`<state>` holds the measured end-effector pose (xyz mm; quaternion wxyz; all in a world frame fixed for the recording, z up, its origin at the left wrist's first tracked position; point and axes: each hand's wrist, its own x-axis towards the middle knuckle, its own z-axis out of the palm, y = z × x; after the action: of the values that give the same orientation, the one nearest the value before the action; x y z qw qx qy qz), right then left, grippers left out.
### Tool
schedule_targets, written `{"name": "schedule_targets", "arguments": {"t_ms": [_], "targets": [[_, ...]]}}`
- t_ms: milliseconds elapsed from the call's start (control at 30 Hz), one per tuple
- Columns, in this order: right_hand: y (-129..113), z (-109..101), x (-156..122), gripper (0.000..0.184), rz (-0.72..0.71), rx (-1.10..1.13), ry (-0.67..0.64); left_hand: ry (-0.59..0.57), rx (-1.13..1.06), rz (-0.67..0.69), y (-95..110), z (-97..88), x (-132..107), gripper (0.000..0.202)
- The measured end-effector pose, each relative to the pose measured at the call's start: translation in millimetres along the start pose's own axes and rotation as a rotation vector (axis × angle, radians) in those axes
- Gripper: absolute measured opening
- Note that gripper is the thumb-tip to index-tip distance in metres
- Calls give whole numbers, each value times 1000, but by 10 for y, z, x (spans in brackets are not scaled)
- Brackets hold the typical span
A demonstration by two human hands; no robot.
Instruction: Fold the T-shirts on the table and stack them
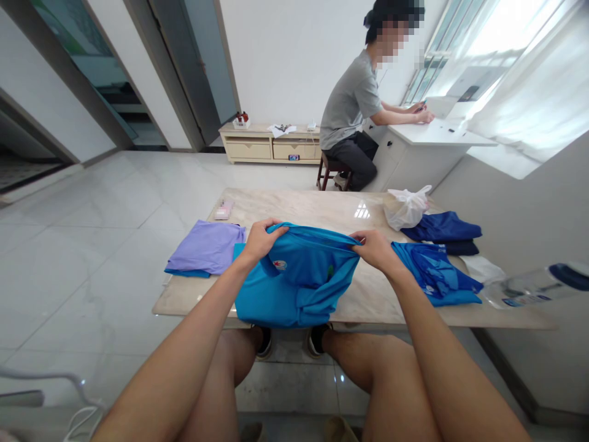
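A bright blue shirt (285, 294) with a small white and red emblem lies partly on the marble-topped table (299, 205), its upper edge lifted. My left hand (263, 238) pinches one end of that edge between thumb and fingers. At the other end, my right hand (375, 248) grips the same edge, so the cloth stretches between both hands. Below, the rest of the shirt lies in loose folds near the table's front edge. Whether it is one garment or two layered ones, I cannot tell.
Folded purple cloth (207, 245) lies left. To the right are blue garments (432, 273), dark blue clothes (444, 226), a white plastic bag (407, 207) and a clear bottle (529, 290). Beyond, a person (354, 98) sits at a white desk (427, 132). A low cabinet (251, 149) stands by the wall.
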<state>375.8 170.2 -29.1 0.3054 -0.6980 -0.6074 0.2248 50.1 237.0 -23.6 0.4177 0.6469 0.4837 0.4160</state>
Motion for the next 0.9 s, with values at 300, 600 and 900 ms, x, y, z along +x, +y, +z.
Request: {"name": "schedule_targets", "arguments": {"t_ms": [300,600,900], "targets": [[-42,83,13,27,2,69,177,200,370,61,102,101,-49,29],[-81,176,54,33,32,540,264,43,760,-21,171,56,-127,49],[-87,245,49,34,121,230,369,-398,729,194,124,3,-200,52]]}}
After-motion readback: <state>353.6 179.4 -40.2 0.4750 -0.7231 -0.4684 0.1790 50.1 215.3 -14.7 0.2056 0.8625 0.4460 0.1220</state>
